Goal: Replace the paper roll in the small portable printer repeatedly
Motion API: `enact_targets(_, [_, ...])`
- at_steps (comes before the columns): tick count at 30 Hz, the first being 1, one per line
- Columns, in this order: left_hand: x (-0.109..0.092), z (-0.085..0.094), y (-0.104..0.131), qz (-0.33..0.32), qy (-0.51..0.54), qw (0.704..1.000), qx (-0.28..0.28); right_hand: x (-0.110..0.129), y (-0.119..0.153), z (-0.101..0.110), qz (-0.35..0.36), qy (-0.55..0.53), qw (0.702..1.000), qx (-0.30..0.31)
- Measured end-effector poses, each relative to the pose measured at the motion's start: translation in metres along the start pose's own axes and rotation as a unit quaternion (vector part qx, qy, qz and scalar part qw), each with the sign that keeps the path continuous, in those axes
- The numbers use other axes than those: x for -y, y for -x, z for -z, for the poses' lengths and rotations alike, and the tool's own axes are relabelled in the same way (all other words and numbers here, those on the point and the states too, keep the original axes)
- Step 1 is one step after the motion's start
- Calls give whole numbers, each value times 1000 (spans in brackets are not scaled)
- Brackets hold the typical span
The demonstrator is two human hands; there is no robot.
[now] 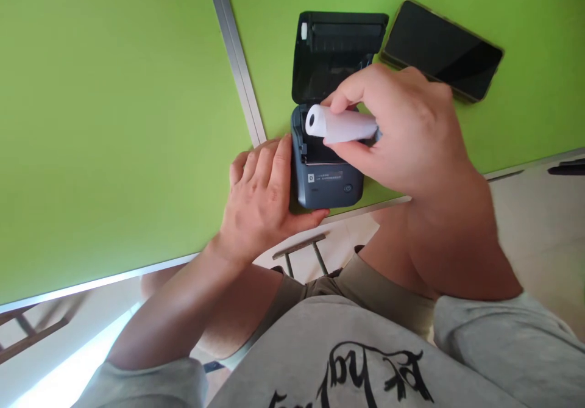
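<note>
A dark blue-grey portable printer [327, 187] sits on the green table near its front edge. Its black lid [320, 60] is swung up at the far side, exposing the paper compartment. Just over that compartment, my right hand [411, 127] grips a white paper roll [347, 126] between thumb and fingers; the roll's cored end faces left. My left hand [260, 197] rests against the printer's left side, fingers stretched out and thumb along the front. Nothing shows in its grasp. My right hand hides the printer's right side and the roll's other end.
A black smartphone [448, 48] lies to the right behind my right hand. A grey metal strip [237, 60] crosses the green table [114, 121] left of the printer. The table's front edge runs close to the printer, with my legs and a stool [299, 246] below.
</note>
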State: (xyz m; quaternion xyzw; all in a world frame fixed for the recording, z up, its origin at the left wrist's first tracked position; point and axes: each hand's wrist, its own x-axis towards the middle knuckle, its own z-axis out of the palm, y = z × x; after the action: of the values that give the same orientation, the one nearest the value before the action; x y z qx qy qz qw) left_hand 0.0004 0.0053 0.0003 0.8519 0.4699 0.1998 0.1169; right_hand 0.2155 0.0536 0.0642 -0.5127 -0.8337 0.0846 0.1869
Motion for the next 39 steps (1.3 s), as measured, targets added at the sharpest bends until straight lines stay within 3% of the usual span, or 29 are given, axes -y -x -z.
enact_targets(4, [1,0,1,-4,0,1000,-2,-2,-1,-5,1,5,999,36])
enact_targets(7, [3,-1,2,-10,6,1000,-2,-1,1,-1,21,-11,999,22])
enact_targets(10, [4,-2,3,-15,19,1000,-10,5,3,7,63,-42,997,19])
enact_targets(15, [4,0,5,-39,43,998,-22,13,9,13,134,-69,986,66])
enact_targets(20, [4,2,6,-53,29,998,-14,13,17,14,130,-70,985,88])
enact_targets(22, [4,3,6,-51,32,998,-4,8,17,12,143,-120,982,40])
enact_targets(26, [5,3,6,-58,27,998,-7,-17,9,-5,134,-149,955,-217])
enact_targets(28, [5,3,5,-63,17,998,-9,-31,4,-15,106,-173,938,-282])
enact_targets(31, [3,3,3,-62,5,998,-7,-44,-1,-24,71,-253,930,-256])
enact_targets(35, [1,2,2,-53,-7,999,-9,-44,-1,-24,24,-283,906,-314])
enact_targets(37, [0,1,2,-51,-8,999,-9,-41,-1,-23,33,-256,917,-303])
enact_targets(39, [0,1,2,-46,-7,999,-10,-37,0,-21,56,-224,941,-247])
